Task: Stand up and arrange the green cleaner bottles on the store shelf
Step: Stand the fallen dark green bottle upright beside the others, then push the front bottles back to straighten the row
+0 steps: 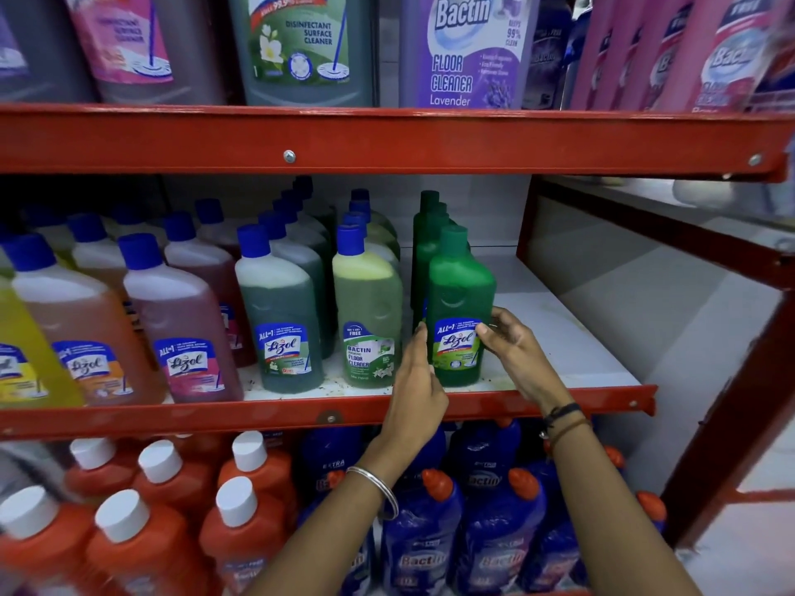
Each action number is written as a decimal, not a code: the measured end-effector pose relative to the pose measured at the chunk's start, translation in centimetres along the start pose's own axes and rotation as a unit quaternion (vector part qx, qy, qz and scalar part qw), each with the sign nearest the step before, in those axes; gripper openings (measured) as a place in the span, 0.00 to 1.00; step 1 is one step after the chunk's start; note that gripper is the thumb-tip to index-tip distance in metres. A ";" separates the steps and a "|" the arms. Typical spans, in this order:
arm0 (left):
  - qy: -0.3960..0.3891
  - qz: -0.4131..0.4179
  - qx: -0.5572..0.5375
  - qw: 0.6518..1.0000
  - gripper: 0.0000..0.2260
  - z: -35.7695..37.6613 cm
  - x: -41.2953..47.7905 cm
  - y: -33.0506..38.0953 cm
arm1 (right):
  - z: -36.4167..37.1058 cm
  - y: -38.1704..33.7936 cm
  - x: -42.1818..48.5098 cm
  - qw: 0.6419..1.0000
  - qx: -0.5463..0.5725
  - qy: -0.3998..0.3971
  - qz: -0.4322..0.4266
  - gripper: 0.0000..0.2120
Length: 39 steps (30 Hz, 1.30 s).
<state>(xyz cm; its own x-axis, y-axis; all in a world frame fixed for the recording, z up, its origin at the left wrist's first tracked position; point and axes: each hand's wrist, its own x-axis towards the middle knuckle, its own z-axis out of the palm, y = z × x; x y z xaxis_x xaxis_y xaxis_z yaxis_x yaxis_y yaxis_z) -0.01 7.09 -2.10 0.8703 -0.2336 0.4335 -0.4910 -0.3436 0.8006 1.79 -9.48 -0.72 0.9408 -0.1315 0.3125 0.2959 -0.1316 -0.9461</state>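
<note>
Bottles behind the front green cleaner bottle (460,303) are mostly hidden: only dark green caps and shoulders of that rear row (430,225) show, so their labels cannot be read. The front bottle stands upright near the front edge of the middle shelf (559,337), its white board bare to the right. The left hand (415,380) lies flat against the bottle's left side with fingers extended, and the right hand (514,346) touches its right side with fingertips on the label; the two hands bracket the bottle, though whether either truly grips it is hard to tell. Just left stands a Bactin bottle (368,311) with blue cap, filled with yellowish-green liquid, then a Lizol bottle (279,311) holding darker green liquid, each heading a row receding into shadow. Further left, bottles of pink (185,320), amber (81,320) and yellow (26,346) liquid blur toward the frame edge. On the shelf above, large jugs (301,45) are cut off at the top. Below, orange bottles (146,548) with white caps and blue bottles (494,531) are partly covered by both forearms.
</note>
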 end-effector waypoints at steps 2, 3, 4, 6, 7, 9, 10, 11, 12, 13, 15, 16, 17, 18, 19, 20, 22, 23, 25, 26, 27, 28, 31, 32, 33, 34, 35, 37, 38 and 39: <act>0.001 0.003 0.005 1.000 0.31 0.0 0.2 0.1 | -0.1 0.2 -0.3 1.000 0.002 0.025 0.001 0.15; -0.006 0.000 0.005 1.000 0.33 0.1 0.2 0.2 | 0.1 0.3 -0.5 0.999 0.006 0.039 0.004 0.14; -0.014 -0.004 0.004 1.000 0.35 0.1 0.2 0.3 | 0.4 0.3 -0.7 0.999 0.002 0.050 0.009 0.14; -0.019 -0.015 -0.001 1.000 0.37 0.3 0.3 0.6 | 1.0 0.3 -0.9 0.997 -0.010 0.070 0.009 0.15; -0.014 -0.023 -0.006 1.000 0.37 0.3 0.4 0.6 | 1.3 0.2 -1.0 0.997 -0.015 0.078 0.007 0.15; 0.000 -0.037 -0.020 0.999 0.38 0.3 0.5 0.7 | 1.5 0.0 -1.2 0.996 -0.020 0.085 0.010 0.16; 0.003 -0.043 -0.026 0.999 0.38 0.3 0.4 0.7 | 1.6 -0.1 -1.5 0.996 -0.019 0.086 0.011 0.16; 0.003 -0.044 -0.028 0.999 0.38 0.3 0.2 0.7 | 1.6 -0.1 -1.7 0.996 -0.016 0.087 0.011 0.15; 0.000 -0.042 -0.027 0.999 0.38 0.2 -0.1 0.7 | 1.7 -0.1 -2.0 0.996 -0.013 0.090 0.010 0.14; -0.003 -0.038 -0.025 0.999 0.38 0.2 -0.5 0.7 | 1.8 -0.1 -2.4 0.996 -0.009 0.094 0.008 0.13; -0.004 -0.032 -0.023 0.999 0.39 0.1 -1.1 0.7 | 2.0 0.0 -3.0 0.995 -0.016 0.103 0.001 0.09; -0.004 -0.030 -0.021 0.999 0.39 0.1 -1.4 0.7 | 2.1 0.1 -3.3 0.994 -0.022 0.107 0.000 0.09; -0.006 -0.026 -0.017 0.999 0.39 0.0 -1.5 0.7 | 2.1 0.1 -3.5 0.993 -0.024 0.113 0.001 0.10; -0.010 -0.022 -0.012 1.000 0.39 -0.1 -1.7 0.8 | 2.1 0.0 -3.7 0.992 -0.026 0.119 0.006 0.12; -0.015 -0.018 -0.009 1.000 0.39 -0.1 -1.7 0.8 | 2.1 -0.1 -3.7 0.992 -0.024 0.123 0.013 0.13; -0.020 -0.016 -0.006 1.000 0.39 -0.2 -1.8 0.8 | 2.2 -0.2 -3.8 0.992 -0.022 0.125 0.021 0.14; -0.013 -0.009 -0.011 1.000 0.36 -0.3 -2.1 0.9 | 3.0 -0.5 -4.4 0.987 -0.023 0.156 0.023 0.15; 0.012 0.000 -0.013 1.000 0.33 -0.5 -2.3 1.0 | 3.5 -0.7 -5.0 0.980 -0.032 0.197 0.008 0.16; 0.106 0.030 -0.011 0.994 0.23 -0.8 -2.8 0.8 | 5.1 -1.4 -6.7 0.954 -0.054 0.287 -0.073 0.16; 0.154 0.038 -0.013 0.987 0.20 -1.1 -3.0 0.5 | 6.0 -1.7 -7.6 0.946 -0.063 0.294 -0.120 0.15; 0.190 0.035 -0.022 0.981 0.19 -1.6 -3.1 0.3 | 6.9 -2.1 -8.4 0.948 -0.070 0.270 -0.152 0.16; 0.213 0.023 -0.034 0.976 0.20 -2.2 -3.1 0.0 | 8.0 -2.3 -8.9 0.959 -0.073 0.219 -0.163 0.17; 0.210 -0.013 -0.066 0.975 0.26 -4.3 -2.3 -1.1 | 11.5 -2.6 -8.7 0.987 -0.110 0.050 -0.104 0.25; 0.192 -0.021 -0.068 0.979 0.26 -4.9 -1.9 -1.5 | 12.5 -2.5 -8.2 0.989 -0.126 0.016 -0.076 0.26; 0.168 -0.027 -0.064 0.983 0.24 -5.5 -1.5 -1.9 | 13.4 -2.4 -7.7 0.989 -0.139 -0.001 -0.047 0.28; 0.140 -0.032 -0.053 0.988 0.23 -6.0 -1.1 -2.2 | 14.1 -2.4 -7.0 0.989 -0.147 -0.006 -0.014 0.30; 0.112 -0.036 -0.034 0.993 0.22 -6.4 -0.8 -2.5 | 14.6 -2.2 -6.2 0.989 -0.150 -0.005 0.013 0.32; 0.066 -0.035 0.008 0.997 0.23 -7.0 -0.5 -3.2 | 15.0 -2.4 -5.0 0.988 -0.148 0.007 0.039 0.37; 0.052 -0.035 0.021 0.998 0.24 -7.2 -0.4 -3.4 | 15.0 -2.4 -4.5 0.989 -0.144 0.014 0.042 0.38; 0.042 -0.037 0.027 0.998 0.25 -7.5 -0.3 -3.5 | 15.0 -2.6 -4.2 0.990 -0.134 0.021 0.042 0.38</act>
<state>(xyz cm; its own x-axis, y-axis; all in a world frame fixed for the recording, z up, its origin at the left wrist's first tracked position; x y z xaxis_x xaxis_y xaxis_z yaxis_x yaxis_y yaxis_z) 1.71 15.16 -1.97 0.9033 -0.1288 0.4092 -0.4246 -0.4053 0.8096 -0.45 6.15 -0.84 0.9510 -0.1927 0.2419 0.1570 -0.3733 -0.9143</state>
